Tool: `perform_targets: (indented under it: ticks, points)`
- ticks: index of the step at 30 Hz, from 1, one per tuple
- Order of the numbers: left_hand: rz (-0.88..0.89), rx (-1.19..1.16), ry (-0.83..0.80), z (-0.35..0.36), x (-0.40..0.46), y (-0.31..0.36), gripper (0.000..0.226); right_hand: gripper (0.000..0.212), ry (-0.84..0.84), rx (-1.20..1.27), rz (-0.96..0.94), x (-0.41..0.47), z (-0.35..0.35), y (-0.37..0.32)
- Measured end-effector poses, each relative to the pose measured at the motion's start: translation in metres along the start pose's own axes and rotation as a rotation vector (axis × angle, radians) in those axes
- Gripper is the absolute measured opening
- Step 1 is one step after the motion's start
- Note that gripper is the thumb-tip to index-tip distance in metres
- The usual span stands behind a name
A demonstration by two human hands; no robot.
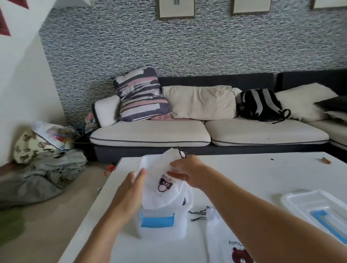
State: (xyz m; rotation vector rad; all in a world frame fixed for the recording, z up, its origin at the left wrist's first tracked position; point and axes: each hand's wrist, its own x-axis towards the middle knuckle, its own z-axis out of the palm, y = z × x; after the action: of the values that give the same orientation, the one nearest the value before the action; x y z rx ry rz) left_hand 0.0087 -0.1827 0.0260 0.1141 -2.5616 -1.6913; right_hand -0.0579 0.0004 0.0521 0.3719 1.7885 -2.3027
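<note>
Nearest, a bear bag (pixel 240 250) lies flat at the table (pixel 251 177) edge, likely queued for packing. The lid (pixel 321 214) sits off to the right, handle up, so the box stays open. Loose cords (pixel 199 215) lie between bear bag and box. The box (pixel 161 222) stands upright, blue latch facing the person. The bag (pixel 163 178) is held above it, its lower end already inside the mouth, so it looks mid-stuffing.

The left hand (pixel 131 187) lays fairly straight fingers along the bag's left side, steadying it; its thumb is hidden. The right hand (pixel 187 170) curls its fingers over the bag's upper part, grasping it to push or fold it down.

A pencil (pixel 326 160) lies further back on the table. Beyond are the sofa (pixel 148 132) and a backpack (pixel 261 104).
</note>
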Motion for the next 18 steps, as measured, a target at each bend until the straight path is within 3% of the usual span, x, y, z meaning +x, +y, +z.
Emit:
perform_targets:
  ticks: [2, 4, 5, 7, 9, 10, 12, 14, 16, 18]
  points:
    - [0.052, 0.313, 0.058, 0.006, 0.0, -0.01, 0.038, 0.025, 0.066, -0.315, 0.006, 0.03, 0.014, 0.009]
    - [0.105, 0.489, 0.08, 0.004, 0.003, -0.017, 0.044, 0.021, 0.118, -0.729, -0.007, 0.058, 0.025, 0.026]
    - [0.137, 0.53, 0.092, 0.004, 0.004, -0.017, 0.052, 0.03, 0.154, -0.896, -0.008, 0.066, 0.025, 0.035]
    - [0.183, 0.597, 0.097, 0.003, 0.008, -0.02, 0.056, 0.069, 0.095, -1.144, -0.132, 0.073, 0.024, 0.052]
    - [0.199, 0.712, 0.063, 0.005, 0.01, -0.019, 0.038, 0.093, 0.039, -1.322, -0.302, 0.067, 0.027, 0.05]
    - [0.197, 0.783, 0.03, 0.005, 0.012, -0.019, 0.03, 0.093, 0.025, -1.381, -0.407, 0.061, 0.031, 0.043]
    - [0.184, 0.896, -0.045, 0.01, 0.017, -0.023, 0.03, 0.069, 0.057, -1.473, -0.587, 0.058, 0.038, 0.027]
    - [0.165, 0.961, -0.111, 0.015, 0.021, -0.024, 0.036, 0.049, -0.028, -1.662, -0.481, 0.05, 0.042, 0.015]
    - [0.131, 0.981, -0.138, 0.017, 0.021, -0.024, 0.038, 0.057, -0.306, -1.921, -0.193, 0.049, 0.042, 0.021]
    - [0.127, 0.984, -0.143, 0.018, 0.019, -0.021, 0.039, 0.056, -0.438, -2.081, 0.034, 0.057, 0.04, 0.041]
